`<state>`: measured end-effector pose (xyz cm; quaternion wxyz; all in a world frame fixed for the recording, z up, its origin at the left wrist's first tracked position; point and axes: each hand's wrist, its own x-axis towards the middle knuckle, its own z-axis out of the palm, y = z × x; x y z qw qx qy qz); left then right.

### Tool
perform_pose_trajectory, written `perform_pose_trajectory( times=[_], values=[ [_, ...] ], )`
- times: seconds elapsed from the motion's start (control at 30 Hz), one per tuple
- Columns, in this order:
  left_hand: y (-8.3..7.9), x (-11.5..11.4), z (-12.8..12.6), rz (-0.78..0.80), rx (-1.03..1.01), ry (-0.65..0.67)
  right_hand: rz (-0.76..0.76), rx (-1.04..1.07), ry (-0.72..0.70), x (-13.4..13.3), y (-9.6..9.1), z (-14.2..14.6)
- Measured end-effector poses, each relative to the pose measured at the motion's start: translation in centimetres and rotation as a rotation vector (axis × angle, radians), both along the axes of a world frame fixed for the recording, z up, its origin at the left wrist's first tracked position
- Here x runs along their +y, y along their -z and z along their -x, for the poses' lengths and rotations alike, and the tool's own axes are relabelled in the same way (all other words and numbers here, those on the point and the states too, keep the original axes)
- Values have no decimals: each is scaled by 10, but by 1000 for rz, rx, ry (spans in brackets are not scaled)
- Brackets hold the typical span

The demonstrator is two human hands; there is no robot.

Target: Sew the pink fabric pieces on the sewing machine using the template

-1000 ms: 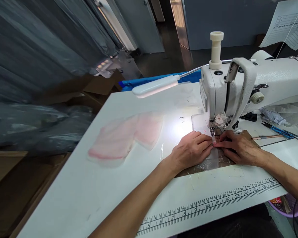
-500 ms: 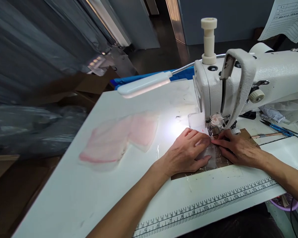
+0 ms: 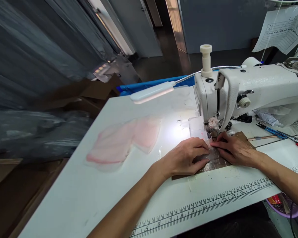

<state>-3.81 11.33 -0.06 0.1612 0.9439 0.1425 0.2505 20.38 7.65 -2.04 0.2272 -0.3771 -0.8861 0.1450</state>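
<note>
Left hand [image 3: 187, 156] has spread its thumb, fingers unclenched at sheer fabric [image 3: 214, 154], lower right; right hand [image 3: 237, 150] pinching, I can't tell.

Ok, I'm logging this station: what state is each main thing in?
Left hand: thumb and fingers apart
Right hand: fingertips at the sheer material; pinch unclear
Sheer material: partly under hands
Pink pieces: spread on the table
Sewing machine: upright; running or not, unclear
Lamp: reaching over the table
Paper sheet: hanging, curled
Purple basket: holding items

Sewing machine [image 3: 265, 82] — glossy; pink panels [image 3: 121, 140] — sheer cloth
</note>
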Motion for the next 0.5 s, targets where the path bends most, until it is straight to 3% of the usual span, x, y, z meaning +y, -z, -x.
perform_pose_trajectory(
  times=[0.1, 0.23, 0.37, 0.5],
  values=[
    [-2, 3, 4, 143, 30, 9, 76, 70, 28, 1, -5, -1],
    [-2, 6, 3, 149, 65, -15, 170, 142, 114, 4, -13, -2],
    [-3, 5, 0, 90, 78, -4, 184, 162, 122, 5, -15, -2],
    [1, -1, 0, -68, 32, -34, 125, 120, 89, 4, -10, -1]
  ],
)
